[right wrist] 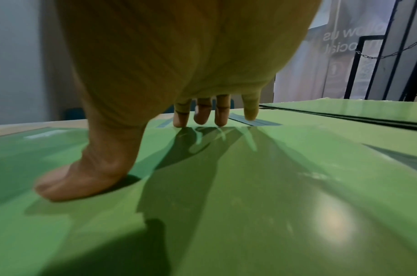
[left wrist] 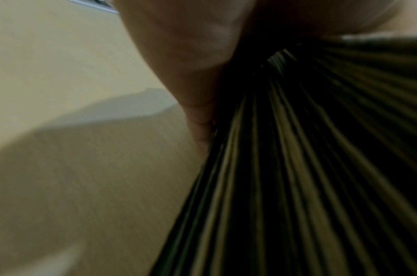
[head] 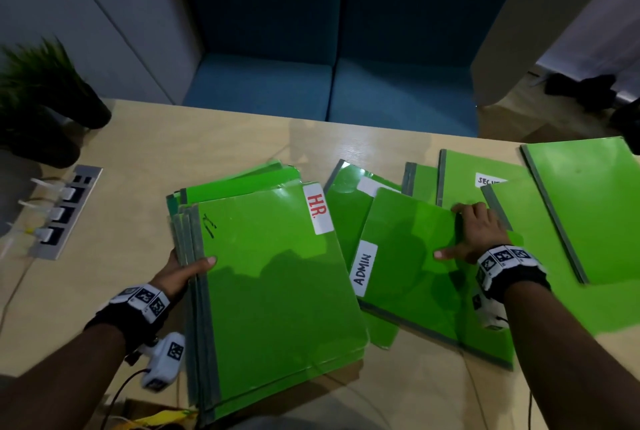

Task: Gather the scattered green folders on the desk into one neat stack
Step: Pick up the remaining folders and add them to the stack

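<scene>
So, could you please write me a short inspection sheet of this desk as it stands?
Surface: light wooden desk, partly bare.
Job's things: stack of green folders topped by the HR folder; ADMIN folder beside it, overlapping others; more loose folders spread to the right.
Clutter: potted plant at the far left corner.
Grippers: left hand grips the stack's spine edge; right hand presses its thumb and fingertips on the ADMIN folder.
Cables: plugs in the desk socket strip; thin wires from the wrist cameras.
Surroundings: blue sofa behind the desk, grey partitions.
</scene>
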### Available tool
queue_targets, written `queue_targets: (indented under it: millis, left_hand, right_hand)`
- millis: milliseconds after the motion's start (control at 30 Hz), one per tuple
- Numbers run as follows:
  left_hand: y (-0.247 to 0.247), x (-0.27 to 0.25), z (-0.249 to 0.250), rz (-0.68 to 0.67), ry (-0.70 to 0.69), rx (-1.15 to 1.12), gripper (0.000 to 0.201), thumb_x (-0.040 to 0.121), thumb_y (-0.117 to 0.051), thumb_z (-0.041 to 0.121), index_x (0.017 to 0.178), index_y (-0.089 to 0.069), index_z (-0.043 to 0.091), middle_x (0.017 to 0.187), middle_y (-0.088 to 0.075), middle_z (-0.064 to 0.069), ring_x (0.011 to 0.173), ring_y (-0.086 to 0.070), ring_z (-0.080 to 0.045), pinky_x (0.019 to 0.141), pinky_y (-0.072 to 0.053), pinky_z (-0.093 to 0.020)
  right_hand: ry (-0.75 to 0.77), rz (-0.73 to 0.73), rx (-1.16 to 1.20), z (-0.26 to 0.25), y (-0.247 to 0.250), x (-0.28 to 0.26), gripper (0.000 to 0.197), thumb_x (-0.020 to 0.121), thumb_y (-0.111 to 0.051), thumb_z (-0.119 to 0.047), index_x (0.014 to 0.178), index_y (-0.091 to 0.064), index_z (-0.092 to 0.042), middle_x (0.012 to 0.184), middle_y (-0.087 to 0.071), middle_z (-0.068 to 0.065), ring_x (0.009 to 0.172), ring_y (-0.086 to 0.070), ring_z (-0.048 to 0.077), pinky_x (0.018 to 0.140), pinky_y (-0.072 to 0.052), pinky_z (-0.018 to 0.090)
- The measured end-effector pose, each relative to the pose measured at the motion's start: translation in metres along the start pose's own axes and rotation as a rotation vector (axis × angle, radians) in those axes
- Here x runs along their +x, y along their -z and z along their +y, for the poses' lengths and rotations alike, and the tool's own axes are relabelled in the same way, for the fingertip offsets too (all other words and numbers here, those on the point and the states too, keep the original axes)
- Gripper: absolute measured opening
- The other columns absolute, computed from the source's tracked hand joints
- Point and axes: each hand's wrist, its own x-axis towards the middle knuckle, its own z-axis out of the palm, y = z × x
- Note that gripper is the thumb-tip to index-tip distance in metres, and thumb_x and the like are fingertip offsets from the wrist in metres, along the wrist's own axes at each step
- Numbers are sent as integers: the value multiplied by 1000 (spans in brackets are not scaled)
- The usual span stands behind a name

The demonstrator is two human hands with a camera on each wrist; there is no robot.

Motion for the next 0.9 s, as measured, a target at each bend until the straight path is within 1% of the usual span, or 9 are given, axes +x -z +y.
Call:
queue_targets:
  millis: [200, 300, 400, 467, 533, 600, 700, 767, 900]
  left_hand:
    - [-3, 3, -4, 39, 38, 25, 101, 68, -81, 27, 149, -21, 18, 151, -36, -14, 135, -37, -30, 113, -23, -42]
    - [-5, 5, -5, 65, 46, 39, 82, 84, -69, 19, 150, -20, 16, 152, -34, -15, 137, -35, -31, 113, -22, -42]
    - [-9, 2, -4, 69, 59, 54, 73, 90, -61, 21, 150, -21, 12, 153, -31, -15, 139, -32, -31, 114, -20, -43]
    - [-12, -1, -2, 78, 71, 50, 71, 91, -60, 21, 151, -21, 12, 154, -30, -15, 140, -31, -31, 114, -20, -44]
    - [-13, -2, -2, 95, 79, 41, 69, 92, -58, 18, 150, -21, 10, 154, -30, -16, 139, -31, -32, 113, -21, -44]
    - [-15, -3, -2, 96, 84, 44, 69, 91, -59, 17, 150, -23, 9, 153, -31, -17, 139, -32, -33, 112, -22, -44]
    - [-17, -3, -1, 118, 100, 54, 68, 92, -59, 18, 149, -23, 8, 152, -32, -18, 138, -32, -33, 111, -23, -45]
    - [-16, -1, -2, 134, 111, 52, 68, 92, -59, 20, 150, -23, 10, 152, -33, -17, 138, -32, -33, 112, -23, -47]
    - [-16, 5, -5, 122, 93, 64, 69, 92, -59, 18, 150, -21, 12, 154, -31, -14, 140, -30, -31, 113, -18, -47]
  right_hand:
    - [-41, -82, 135, 3, 14, 3, 109, 51, -87, -59, 134, -33, -13, 121, -60, 15, 112, -58, 34, 91, -47, 39]
    - [-133, -57, 499, 29, 20, 3, 107, 51, -87, -54, 138, -41, -12, 128, -62, 15, 112, -61, 33, 95, -49, 44]
    - [-278, 96, 823, 68, 22, -2, 74, 73, -82, -38, 129, -49, -4, 118, -64, 18, 96, -61, 32, 80, -49, 40]
    - [-381, 159, 904, 94, 23, -10, 68, 80, -75, -42, 128, -49, -1, 114, -61, 19, 90, -59, 31, 75, -43, 38]
    - [-493, 233, 835, 112, 20, -20, 69, 77, -71, -58, 110, -53, -1, 107, -61, 23, 82, -59, 32, 74, -47, 43]
    - [-555, 297, 582, 128, 8, -28, 86, 65, -67, -77, 99, -57, 1, 114, -58, 26, 98, -58, 39, 87, -51, 52]
    - [-499, 212, 492, 130, -10, -42, 100, 72, -71, -63, 135, -44, 9, 150, -33, 23, 133, -39, 43, 111, -36, 49]
    - [-461, 157, 508, 122, -13, -53, 105, 73, -70, -63, 145, -34, 4, 150, -37, 23, 133, -42, 43, 109, -38, 49]
    - [-416, 170, 389, 111, -10, -62, 105, 70, -55, -80, 137, -43, -1, 128, -56, 28, 125, -48, 46, 96, -48, 53]
